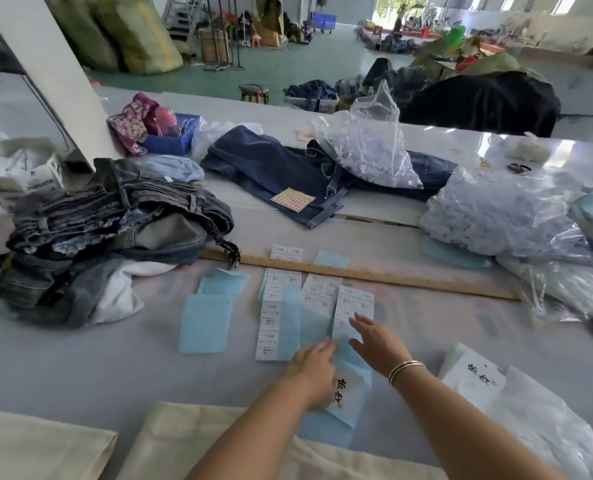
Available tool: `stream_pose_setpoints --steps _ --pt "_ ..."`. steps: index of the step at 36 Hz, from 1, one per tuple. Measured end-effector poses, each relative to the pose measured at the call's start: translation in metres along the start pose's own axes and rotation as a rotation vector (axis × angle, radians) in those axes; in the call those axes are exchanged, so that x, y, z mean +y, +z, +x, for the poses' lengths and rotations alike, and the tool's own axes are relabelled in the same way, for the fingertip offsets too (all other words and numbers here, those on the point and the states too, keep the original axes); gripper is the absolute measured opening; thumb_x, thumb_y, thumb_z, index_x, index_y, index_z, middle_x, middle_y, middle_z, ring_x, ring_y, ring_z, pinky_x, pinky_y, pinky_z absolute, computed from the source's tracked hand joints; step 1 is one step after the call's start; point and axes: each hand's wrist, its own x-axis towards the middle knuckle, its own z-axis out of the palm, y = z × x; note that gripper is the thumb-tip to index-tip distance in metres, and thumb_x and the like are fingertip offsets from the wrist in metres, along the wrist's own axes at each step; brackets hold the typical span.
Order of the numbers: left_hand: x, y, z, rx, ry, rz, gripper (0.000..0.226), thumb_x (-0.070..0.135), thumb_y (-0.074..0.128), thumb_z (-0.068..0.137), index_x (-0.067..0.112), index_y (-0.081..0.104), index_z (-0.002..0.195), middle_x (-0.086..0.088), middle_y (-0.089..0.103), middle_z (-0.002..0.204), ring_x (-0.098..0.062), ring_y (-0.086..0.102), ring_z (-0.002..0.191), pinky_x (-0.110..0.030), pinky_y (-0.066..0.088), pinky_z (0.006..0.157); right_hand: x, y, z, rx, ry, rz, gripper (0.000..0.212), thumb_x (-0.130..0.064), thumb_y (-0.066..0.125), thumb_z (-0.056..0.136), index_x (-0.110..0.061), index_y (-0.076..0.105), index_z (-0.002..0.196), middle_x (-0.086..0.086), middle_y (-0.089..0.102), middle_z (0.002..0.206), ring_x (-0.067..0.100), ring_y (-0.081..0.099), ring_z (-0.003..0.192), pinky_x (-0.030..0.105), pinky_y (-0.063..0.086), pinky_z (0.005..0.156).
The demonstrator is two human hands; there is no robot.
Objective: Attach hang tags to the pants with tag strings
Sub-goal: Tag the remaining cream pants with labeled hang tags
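Cream pants [191, 441] are laid flat at near table edge, untagged, w/ hang tag [348, 393] pinned by left hand [314, 374], fingers curled on it, while right hand [374, 344] is spread over sticker sheets [354, 306], prob. for labelling.

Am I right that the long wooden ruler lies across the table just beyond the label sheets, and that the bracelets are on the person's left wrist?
Not quite: the bracelets are on the right wrist, as the head view shows. The wooden ruler does lie across the table beyond the label sheets.
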Motion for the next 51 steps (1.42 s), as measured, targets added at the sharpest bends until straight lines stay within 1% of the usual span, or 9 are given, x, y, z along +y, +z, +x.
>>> stream_pose_setpoints --steps 4,6,9,20,33,39,42,46,51 --pt "0.000 0.005 0.013 -0.090 0.066 0.221 0.051 0.011 0.039 0.093 0.000 0.039 0.143 -0.005 -0.009 0.162 -0.021 -0.004 0.149 -0.044 0.000 0.121 -0.005 0.006 0.022 -0.024 -0.049 -0.032 0.051 -0.029 0.049 0.095 -0.019 0.038 0.144 0.001 0.032 0.154 0.024 0.040 0.135 0.036 0.038 0.107" --pt "-0.001 0.007 0.017 -0.101 0.052 0.199 0.057 0.010 0.040 0.091 0.000 0.032 0.146 -0.004 -0.004 0.162 -0.020 0.000 0.148 -0.040 -0.001 0.121 -0.003 0.010 0.027 -0.028 -0.065 -0.036 0.042 -0.028 0.051 0.093 -0.021 0.049 0.135 -0.002 0.044 0.146 0.024 0.050 0.125 0.035 0.045 0.098" --pt "-0.003 0.006 0.021 -0.057 0.027 0.111 0.067 0.012 0.043 0.090 0.003 0.019 0.152 -0.002 0.009 0.161 -0.018 0.013 0.146 -0.035 0.004 0.120 0.002 0.015 0.031 0.027 -0.062 0.057 0.034 -0.024 0.056 0.092 -0.019 0.062 0.125 0.000 0.054 0.138 0.023 0.052 0.123 0.032 0.043 0.099" --pt "-0.002 0.003 0.021 -0.042 0.090 0.203 0.053 0.015 0.042 0.091 0.005 0.041 0.143 0.002 0.010 0.161 -0.018 0.019 0.143 -0.037 0.013 0.118 0.006 0.016 0.036 0.137 0.004 0.080 0.021 -0.028 0.058 0.090 -0.023 0.073 0.104 -0.004 0.070 0.112 0.019 0.060 0.107 0.032 0.042 0.095" --pt "-0.003 0.004 0.021 -0.062 0.096 0.236 0.053 0.017 0.043 0.091 0.007 0.042 0.143 0.002 0.004 0.162 -0.017 0.014 0.146 -0.041 0.016 0.117 0.001 0.004 0.054 0.052 0.108 0.140 0.018 -0.026 0.062 0.087 -0.016 0.076 0.093 0.000 0.068 0.103 0.023 0.063 0.095 0.031 0.046 0.087" --pt "-0.004 0.002 0.020 -0.084 0.083 0.191 0.053 0.015 0.042 0.090 0.005 0.042 0.142 0.002 0.006 0.162 -0.020 0.020 0.144 -0.041 0.016 0.117 0.018 -0.021 0.059 0.172 0.358 0.720 0.019 -0.013 0.061 0.091 0.002 0.070 0.099 0.017 0.069 0.090 0.026 0.064 0.075 0.036 0.052 0.073" --pt "-0.003 0.005 0.019 -0.093 0.070 0.149 0.052 0.014 0.043 0.089 0.005 0.046 0.140 0.003 0.005 0.162 -0.019 0.018 0.145 -0.042 0.016 0.117 0.033 -0.044 0.053 0.290 0.459 1.079 0.013 -0.014 0.058 0.093 -0.005 0.067 0.094 0.013 0.065 0.088 0.017 0.060 0.064 0.026 0.043 0.057" --pt "-0.003 0.004 0.021 -0.109 0.042 0.061 0.056 0.013 0.042 0.089 0.004 0.038 0.144 0.004 0.005 0.162 -0.015 0.011 0.148 -0.044 0.007 0.120 0.052 -0.071 0.036 0.428 0.570 1.556 0.012 -0.014 0.056 0.094 -0.012 0.060 0.083 0.010 0.062 0.081 0.015 0.064 0.052 0.016 0.044 0.042" --pt "-0.007 -0.001 0.010 -0.046 -0.014 -0.026 0.064 0.009 0.038 0.089 0.008 0.021 0.151 -0.003 0.008 0.162 -0.022 0.016 0.147 -0.040 0.018 0.118 0.051 -0.076 -0.008 0.440 0.474 1.812 0.009 -0.009 0.056 0.094 -0.006 0.061 0.087 0.010 0.065 0.072 0.021 0.071 0.062 0.021 0.053 0.049"
